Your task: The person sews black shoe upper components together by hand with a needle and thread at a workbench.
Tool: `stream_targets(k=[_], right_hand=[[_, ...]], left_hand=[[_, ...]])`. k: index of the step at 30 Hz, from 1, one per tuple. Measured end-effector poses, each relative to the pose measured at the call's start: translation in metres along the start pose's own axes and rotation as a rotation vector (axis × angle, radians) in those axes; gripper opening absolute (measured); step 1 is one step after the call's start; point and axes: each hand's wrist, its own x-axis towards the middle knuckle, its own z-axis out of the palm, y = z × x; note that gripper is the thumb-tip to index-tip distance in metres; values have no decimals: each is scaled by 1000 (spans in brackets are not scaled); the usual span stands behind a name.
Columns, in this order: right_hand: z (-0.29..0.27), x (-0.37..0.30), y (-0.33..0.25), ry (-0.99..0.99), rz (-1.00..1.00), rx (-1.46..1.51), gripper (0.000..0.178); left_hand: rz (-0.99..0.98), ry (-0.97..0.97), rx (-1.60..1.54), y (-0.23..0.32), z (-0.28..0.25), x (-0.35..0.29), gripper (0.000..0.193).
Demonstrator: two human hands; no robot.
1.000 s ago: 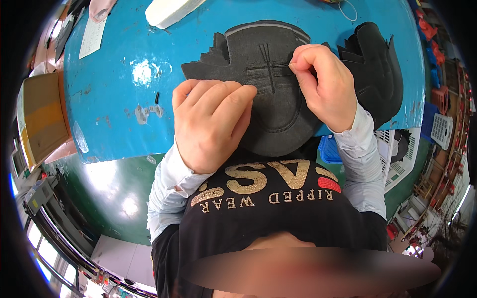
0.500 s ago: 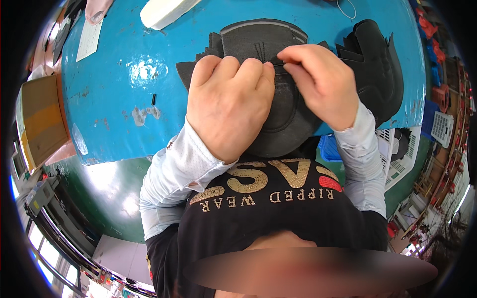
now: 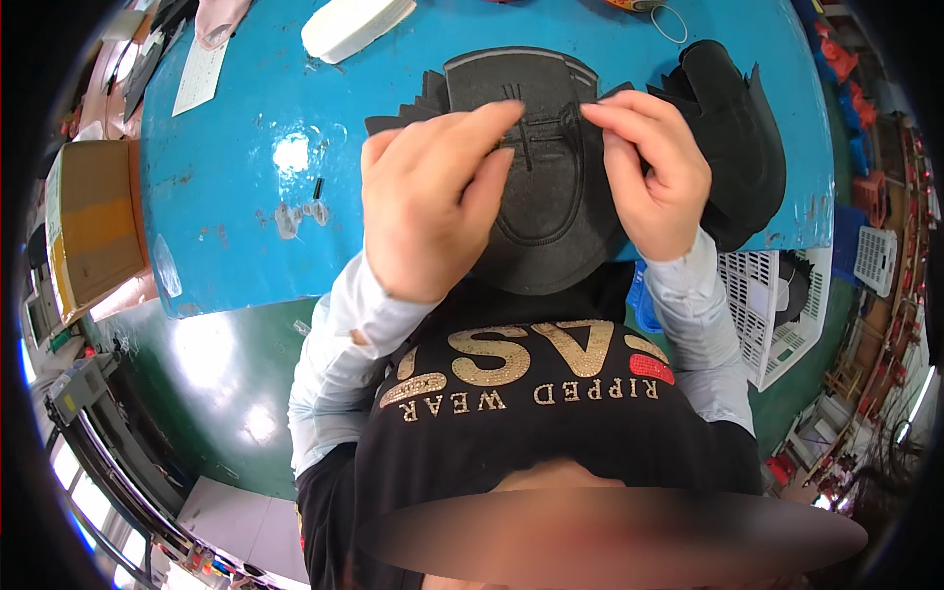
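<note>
In front of me at the table's near edge lies a black rounded padded piece (image 3: pixel 536 211) with raised U-shaped lines and a cross-shaped mark. Stepped edges of more black pieces (image 3: pixel 433 93) stick out to its left. My left hand (image 3: pixel 438 187) hovers over its left side, thumb and forefinger apart with nothing visible between them. Over the right side is my right hand (image 3: pixel 654 167), its forefinger and thumb also apart and its other fingers curled. I see nothing held in it. Both hands partly cover the piece.
Right of my right hand stands a bundle of curved black pieces (image 3: pixel 737 147). A white block-shaped object (image 3: pixel 356 28) lies at the back of the blue table (image 3: pixel 236 236). A cardboard box (image 3: pixel 96 221) is at left; a white plastic crate (image 3: pixel 757 324) stands below at right.
My hands have drawn apart from the middle of the black piece and their fingers have opened, uncovering the cross-shaped mark. The view has shifted slightly.
</note>
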Motion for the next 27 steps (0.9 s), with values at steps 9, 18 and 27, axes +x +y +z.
stream_targets(k=[9,18,27], right_hand=[[10,-31,-59,-161,535,1068,18],[8,-31,-57,-288,667,1325,20],[4,-17,-61,-299,673,1222,24]], left_hand=[[-141,49,-838,2,-3,-42,27],[120,2,-697,-9,-8,-40,29],[233,-11,-616,-12,-21,-25,34]])
